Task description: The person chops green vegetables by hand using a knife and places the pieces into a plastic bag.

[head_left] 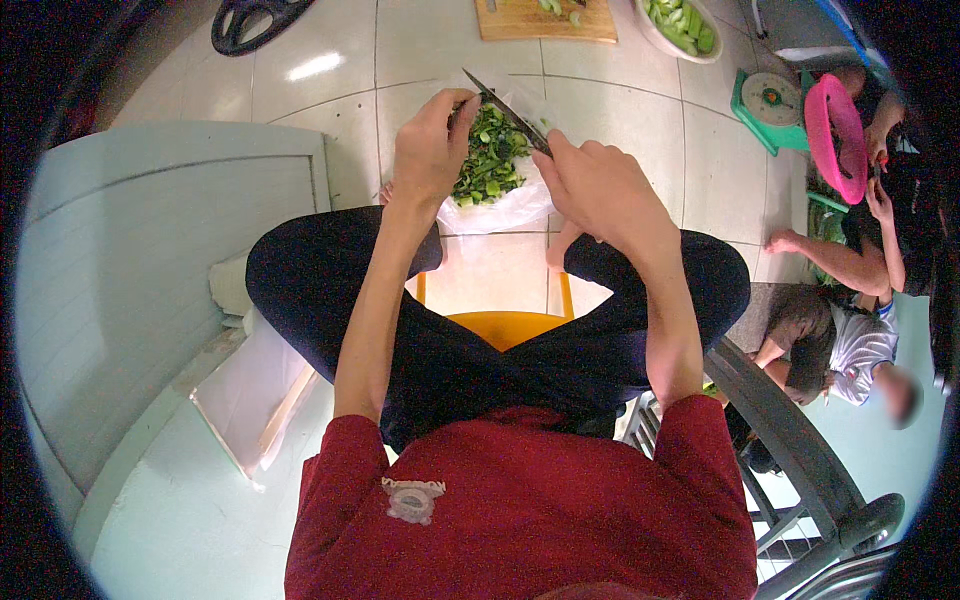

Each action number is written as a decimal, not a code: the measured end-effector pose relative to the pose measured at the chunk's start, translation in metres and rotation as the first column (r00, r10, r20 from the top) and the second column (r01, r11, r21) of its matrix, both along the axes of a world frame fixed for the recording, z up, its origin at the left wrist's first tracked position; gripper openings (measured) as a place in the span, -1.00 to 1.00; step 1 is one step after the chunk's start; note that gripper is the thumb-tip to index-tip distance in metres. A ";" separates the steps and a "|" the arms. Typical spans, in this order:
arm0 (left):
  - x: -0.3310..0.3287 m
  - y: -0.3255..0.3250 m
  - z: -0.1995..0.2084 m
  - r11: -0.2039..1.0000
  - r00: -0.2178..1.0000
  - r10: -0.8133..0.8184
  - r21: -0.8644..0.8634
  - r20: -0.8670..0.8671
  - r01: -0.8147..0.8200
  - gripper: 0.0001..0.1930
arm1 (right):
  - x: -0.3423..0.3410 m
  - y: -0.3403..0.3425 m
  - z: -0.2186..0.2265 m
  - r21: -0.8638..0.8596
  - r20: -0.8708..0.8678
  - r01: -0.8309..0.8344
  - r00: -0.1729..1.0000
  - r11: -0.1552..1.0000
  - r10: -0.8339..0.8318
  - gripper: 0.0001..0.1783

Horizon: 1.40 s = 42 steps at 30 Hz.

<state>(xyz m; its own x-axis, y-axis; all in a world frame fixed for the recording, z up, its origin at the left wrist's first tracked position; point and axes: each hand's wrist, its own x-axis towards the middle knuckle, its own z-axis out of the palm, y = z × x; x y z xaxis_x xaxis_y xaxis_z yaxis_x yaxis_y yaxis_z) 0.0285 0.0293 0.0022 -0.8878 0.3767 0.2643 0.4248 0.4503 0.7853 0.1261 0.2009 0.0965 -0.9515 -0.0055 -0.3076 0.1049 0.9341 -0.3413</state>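
Observation:
My right hand [612, 195] grips a knife [512, 117], its dark blade slanting up and to the left over a heap of chopped green vegetables [490, 165]. The greens lie in a thin white plastic bag [505, 213] spread on the tiles between my feet. Close to the heap's left edge, my left hand [430, 150] has its fingers bent and drawn together near the blade's tip. Whatever those fingers hold, if anything, is hidden.
A wooden cutting board [560, 22] and a white bowl of cut green vegetables [680, 28] stand ahead. At right are a green kitchen scale [770, 105], a pink basket [836, 138] and other people. A yellow stool [505, 328] is under me; a dark chair [790, 430] stands right.

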 end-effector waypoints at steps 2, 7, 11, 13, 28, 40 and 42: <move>0.000 -0.001 0.002 0.999 1.000 0.011 -0.043 -0.021 -0.012 -0.87 | 0.000 0.000 0.001 -0.006 0.019 -0.004 1.000 1.000 0.004 -0.64; -0.002 -0.002 0.012 0.994 0.999 0.048 -0.100 0.012 -0.047 -0.87 | -0.003 -0.002 0.006 0.030 0.026 0.042 0.999 0.999 -0.043 -0.64; -0.002 0.000 0.011 0.995 0.977 0.017 0.094 0.211 -0.038 -0.86 | -0.003 -0.003 -0.007 0.087 -0.148 0.050 0.988 0.995 -0.037 -0.64; -0.002 0.000 0.011 0.992 0.980 0.007 0.121 0.201 -0.032 -0.86 | -0.006 -0.004 -0.009 0.062 -0.131 0.062 0.990 0.996 -0.053 -0.63; -0.011 -0.011 -0.003 0.972 0.977 0.027 0.224 0.212 -0.076 -0.90 | -0.004 -0.005 -0.003 -0.020 -0.021 -0.044 0.999 0.999 0.044 -0.69; -0.006 -0.003 0.005 0.981 0.998 0.057 0.183 0.040 -0.063 -0.94 | -0.018 0.001 -0.013 -0.142 -0.242 0.054 0.966 0.988 -0.088 -0.69; -0.008 -0.006 0.003 0.978 0.998 0.061 0.198 -0.010 -0.058 -0.93 | -0.020 -0.004 -0.010 -0.136 -0.200 0.074 0.975 0.988 -0.101 -0.68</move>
